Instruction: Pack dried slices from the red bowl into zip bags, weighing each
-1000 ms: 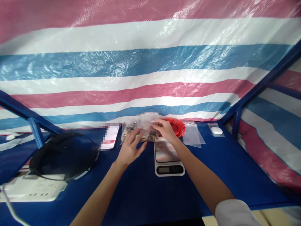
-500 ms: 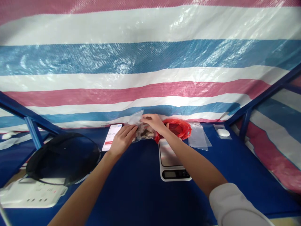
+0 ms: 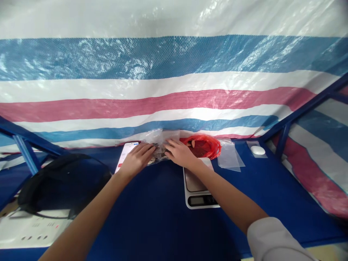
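Note:
Clear plastic bags (image 3: 153,136) with brownish pieces inside lie bunched at the back of the blue table. My left hand (image 3: 138,156) is closed on their left side, fingers bent over the plastic. On the right side my right hand (image 3: 179,154) grips the bag, its fingertips partly hidden in the crumpled film. Just behind my right wrist is a red plastic bag (image 3: 216,146), open at the top, with dark brown pieces in it. A white kitchen scale (image 3: 194,181) sits under my right forearm.
A lit phone (image 3: 123,156) lies beside my left hand. Flat clear bags (image 3: 231,156) and a white mouse-like object (image 3: 257,150) are to the right. A black round item (image 3: 65,185) and a white power strip (image 3: 32,230) stand left. Striped sheeting (image 3: 174,87) hangs behind.
My right hand has come down from the bag's upper edge onto its right side. My left hand has shifted slightly left. The view has tilted a little downward.

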Available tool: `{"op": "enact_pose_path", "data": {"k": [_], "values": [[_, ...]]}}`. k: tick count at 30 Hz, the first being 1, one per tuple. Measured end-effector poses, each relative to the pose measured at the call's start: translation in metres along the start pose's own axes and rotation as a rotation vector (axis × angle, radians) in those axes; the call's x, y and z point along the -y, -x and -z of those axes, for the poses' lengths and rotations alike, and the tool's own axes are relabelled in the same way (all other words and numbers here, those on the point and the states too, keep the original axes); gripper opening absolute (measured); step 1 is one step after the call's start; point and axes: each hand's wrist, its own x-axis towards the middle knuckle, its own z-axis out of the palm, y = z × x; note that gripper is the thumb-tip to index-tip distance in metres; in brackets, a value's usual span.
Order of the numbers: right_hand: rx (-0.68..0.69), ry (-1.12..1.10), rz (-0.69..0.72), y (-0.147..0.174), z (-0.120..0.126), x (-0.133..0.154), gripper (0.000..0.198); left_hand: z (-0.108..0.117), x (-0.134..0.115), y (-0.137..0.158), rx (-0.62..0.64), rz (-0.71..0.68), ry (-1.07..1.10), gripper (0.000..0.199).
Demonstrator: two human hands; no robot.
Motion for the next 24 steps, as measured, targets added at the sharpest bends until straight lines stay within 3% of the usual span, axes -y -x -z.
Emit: {"op": "enact_pose_path", "data": {"k": [6,13,17,24], "values": [[-0.016,0.014,0.038,0.001,-0.008,-0.001,0.04,0.006,-0.004,-0.017,0.012,0.113,0.032,0.03],[-0.052,0.02,0.012,0.004,-0.013,-0.003,0.041,-0.026,-0.01,-0.022,0.157,0.3,0.064,0.046],[-0.044,0.021,0.018,0.003,-0.017,-0.003,0.043,-0.036,-0.007,-0.014,0.185,0.318,0.038,0.047],[-0.031,0.007,0.025,0.002,-0.014,-0.002,0.045,-0.034,-0.003,-0.017,0.161,0.313,0.031,0.044]]}}
